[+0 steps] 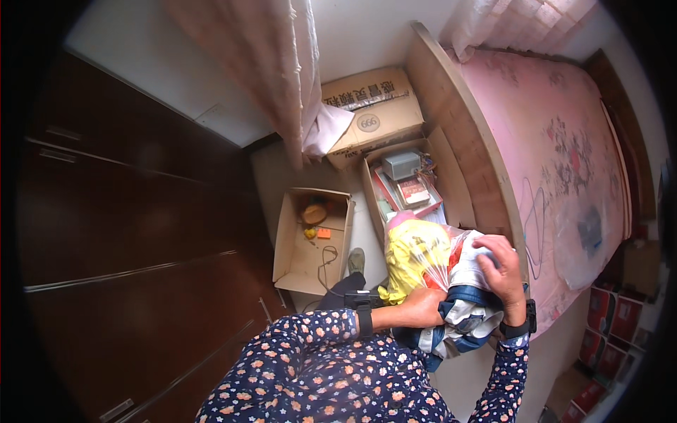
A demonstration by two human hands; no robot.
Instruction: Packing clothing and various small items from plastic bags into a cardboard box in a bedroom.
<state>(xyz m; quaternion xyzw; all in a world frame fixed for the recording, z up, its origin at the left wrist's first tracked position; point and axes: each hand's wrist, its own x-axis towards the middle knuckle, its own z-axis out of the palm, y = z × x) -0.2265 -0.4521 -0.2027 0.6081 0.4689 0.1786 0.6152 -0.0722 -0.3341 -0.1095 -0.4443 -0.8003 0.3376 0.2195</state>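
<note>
A bundle of clothing sits in front of me, at the near end of an open cardboard box. One part is a clear plastic bag [417,257] with yellow and red cloth inside, its creases drawn together toward my left hand [422,308]. That hand is closed at the gathered part, its fingertips hidden by cloth. A white and blue garment [471,295] lies against the bag and hangs down on the near side. My right hand [503,270] is on its upper right, fingers and thumb curled round the white fabric.
The cardboard box [462,185] ahead contains a grey device [403,165] and small boxes. Left of it, another open box [288,262] holds a few small items. A taped carton [381,121] stands behind. A wooden bed board [486,141] borders the pink bed [557,141]; dark cabinets [141,211] line the left.
</note>
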